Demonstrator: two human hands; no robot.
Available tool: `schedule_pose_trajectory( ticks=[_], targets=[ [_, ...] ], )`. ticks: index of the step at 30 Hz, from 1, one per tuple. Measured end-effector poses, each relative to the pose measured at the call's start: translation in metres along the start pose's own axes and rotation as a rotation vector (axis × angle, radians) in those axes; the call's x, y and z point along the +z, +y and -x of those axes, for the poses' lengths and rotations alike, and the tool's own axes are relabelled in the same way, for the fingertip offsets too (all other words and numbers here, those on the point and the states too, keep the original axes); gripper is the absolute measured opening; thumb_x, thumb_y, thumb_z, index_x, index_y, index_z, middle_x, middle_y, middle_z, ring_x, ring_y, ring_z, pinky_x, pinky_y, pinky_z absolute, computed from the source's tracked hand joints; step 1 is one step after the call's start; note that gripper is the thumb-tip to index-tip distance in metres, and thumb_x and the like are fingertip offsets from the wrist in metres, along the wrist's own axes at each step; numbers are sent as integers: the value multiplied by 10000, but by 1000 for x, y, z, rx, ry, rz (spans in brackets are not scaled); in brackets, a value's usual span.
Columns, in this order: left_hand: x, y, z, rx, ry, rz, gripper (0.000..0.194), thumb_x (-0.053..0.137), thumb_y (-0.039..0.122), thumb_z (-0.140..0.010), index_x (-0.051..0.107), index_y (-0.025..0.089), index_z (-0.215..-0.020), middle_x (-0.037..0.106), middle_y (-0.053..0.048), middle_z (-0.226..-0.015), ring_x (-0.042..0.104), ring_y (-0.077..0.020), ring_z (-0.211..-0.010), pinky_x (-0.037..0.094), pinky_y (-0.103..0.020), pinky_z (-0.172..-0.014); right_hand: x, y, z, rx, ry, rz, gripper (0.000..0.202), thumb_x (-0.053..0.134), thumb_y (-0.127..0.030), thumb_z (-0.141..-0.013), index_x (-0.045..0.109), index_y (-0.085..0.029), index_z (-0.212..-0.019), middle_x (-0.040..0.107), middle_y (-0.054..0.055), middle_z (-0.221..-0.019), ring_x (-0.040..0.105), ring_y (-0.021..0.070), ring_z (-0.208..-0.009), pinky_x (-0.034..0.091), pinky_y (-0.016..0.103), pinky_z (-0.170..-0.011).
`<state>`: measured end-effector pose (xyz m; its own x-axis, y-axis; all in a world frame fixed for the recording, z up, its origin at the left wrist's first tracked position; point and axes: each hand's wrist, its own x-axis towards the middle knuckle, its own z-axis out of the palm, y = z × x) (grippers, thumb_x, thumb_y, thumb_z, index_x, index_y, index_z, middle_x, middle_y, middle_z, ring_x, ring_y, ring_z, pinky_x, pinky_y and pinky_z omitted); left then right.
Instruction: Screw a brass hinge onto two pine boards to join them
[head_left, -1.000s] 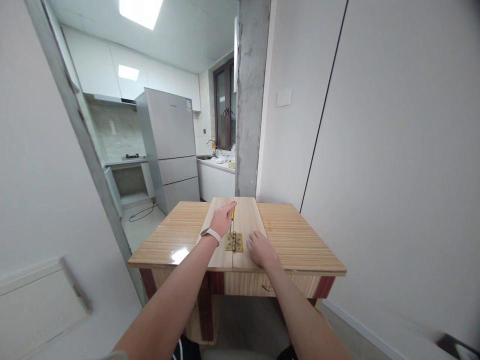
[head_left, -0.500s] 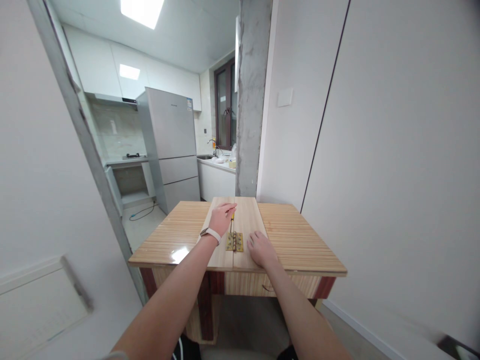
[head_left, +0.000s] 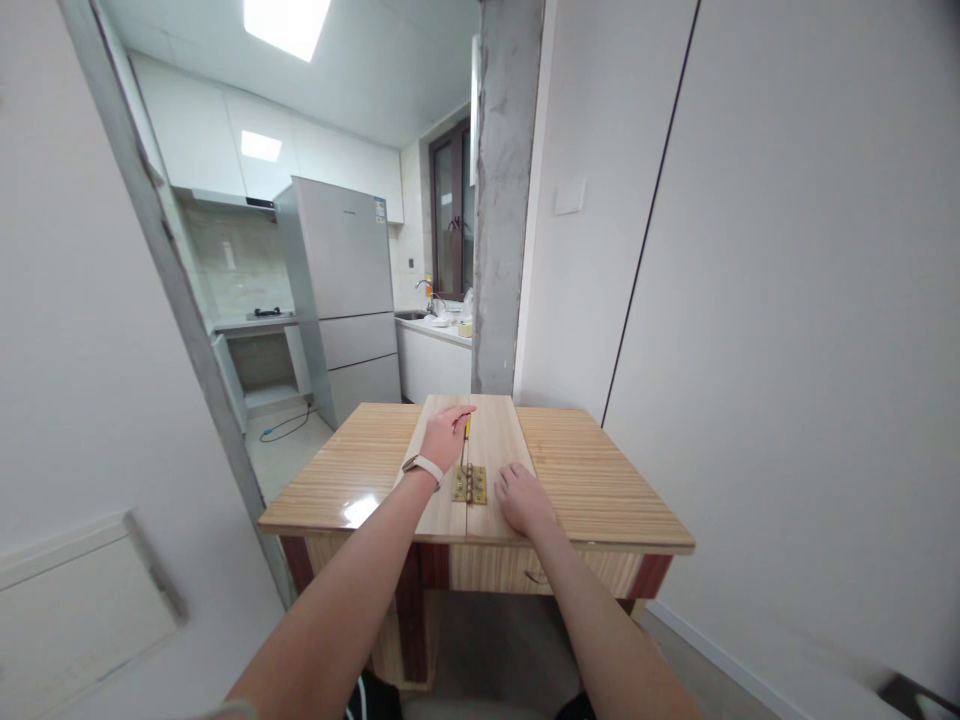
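Two pale boards lie side by side on the striped wooden table, and a brass hinge spans the seam between them. My left hand, with a watch on its wrist, is closed on a screwdriver whose yellow handle shows beside the fingers. The thin shaft points down toward the hinge's upper left part; its tip is too small to make out. Resting on the right board, just right of the hinge, my right hand has its fingers curled together, with nothing visible in them.
Below the tabletop is a drawer with a small handle. A grey fridge, a counter with a sink and a bare concrete pillar stand beyond the table. White walls rise on both sides.
The yellow handle has shifted slightly and shows a little more beside my left fingers. My right hand stays in place.
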<state>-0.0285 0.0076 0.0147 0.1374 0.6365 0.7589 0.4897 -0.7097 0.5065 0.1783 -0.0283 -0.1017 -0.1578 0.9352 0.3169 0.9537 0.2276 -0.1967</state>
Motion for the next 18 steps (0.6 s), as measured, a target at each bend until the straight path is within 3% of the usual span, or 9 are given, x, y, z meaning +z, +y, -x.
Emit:
schedule_pose_trajectory(
  ticks=[5,12,18],
  targets=[
    [-1,-1,-1,-12,7,12,211,607,231,-973,780,222,-1093,735,-64,-1035,704,-178,-932,598,-329,-893,-1,0,0,9,11,-5,364,388,-394,-1032,652,-211,-1201,613,129,-1311,507,236,-1250,321,343,-1092],
    [3,-3,1,21,-23,19,312,489,208,-1025,746,236,-1200,692,-62,-1334,643,-204,-1241,485,-428,-1144,0,0,0,-3,12,1,358,390,-384,-1031,655,-200,-1185,623,137,-1261,514,237,-1216,324,341,-1082],
    [3,1,0,3,-33,11,306,491,175,-1012,746,233,-1171,742,-54,-1229,681,-203,-1165,522,-415,-1093,-4,-2,1,-5,3,4,344,399,-360,-1030,661,-192,-1178,623,150,-1253,514,248,-1214,329,351,-1083]
  ],
)
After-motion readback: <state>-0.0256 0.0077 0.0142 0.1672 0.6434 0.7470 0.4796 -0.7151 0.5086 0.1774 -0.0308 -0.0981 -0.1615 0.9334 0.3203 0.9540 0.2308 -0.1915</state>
